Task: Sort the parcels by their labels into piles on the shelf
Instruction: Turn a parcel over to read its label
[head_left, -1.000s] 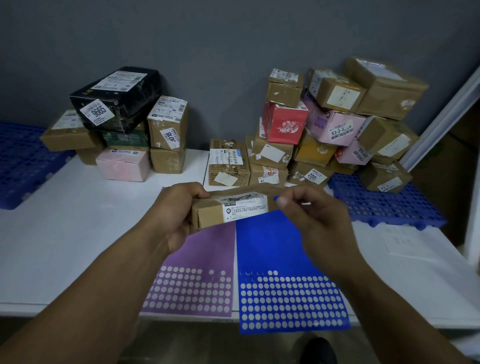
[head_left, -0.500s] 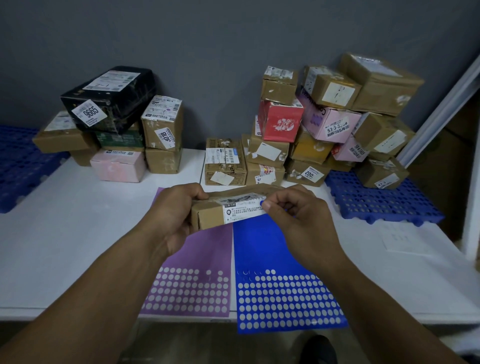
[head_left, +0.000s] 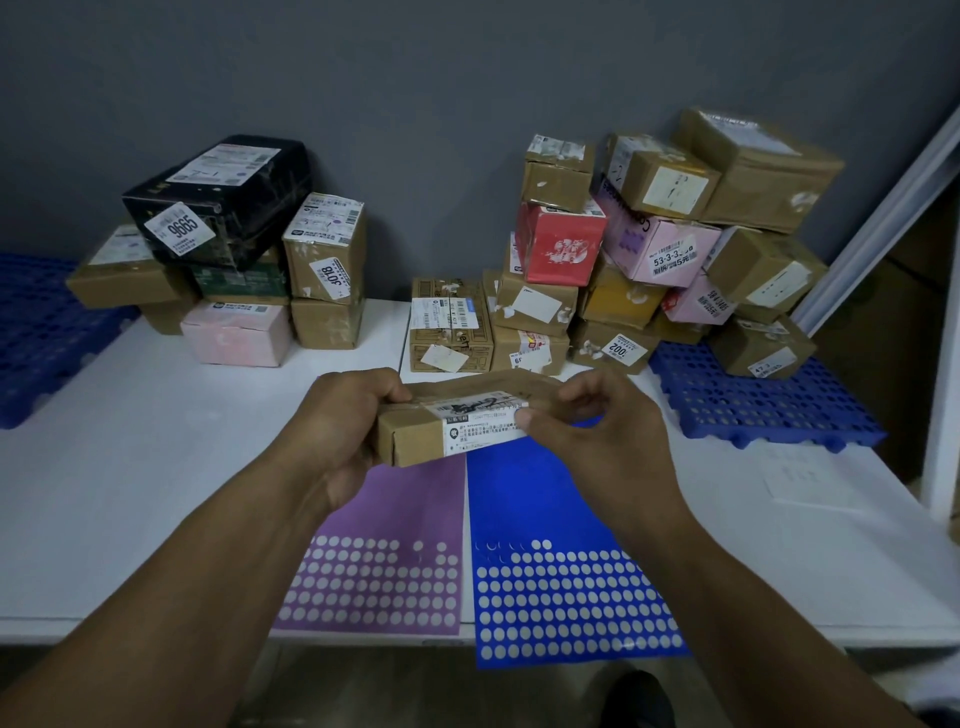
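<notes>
Left hand (head_left: 348, 436) grips one end of a flat brown cardboard parcel (head_left: 415, 439). Right hand (head_left: 597, 436) pinches the other end at its glossy white label (head_left: 483, 426). The parcel hangs above the smooth white shelf (head_left: 130, 467), over a purple sheet (head_left: 384, 545) and a blue sheet (head_left: 545, 519), both dotted. Behind, a small pile (head_left: 234, 249) stands left and a jumbled heap (head_left: 649, 260) right. Sorting seems partly done, with many boxes left.

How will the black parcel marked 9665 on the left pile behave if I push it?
The black parcel lies tilted across the lower boxes, so a push would probably tip or slide it off. Its glossy wrap looks slippery to grip. It is the biggest box in that pile, so possibly heavy, though weight cannot be seen.
</notes>
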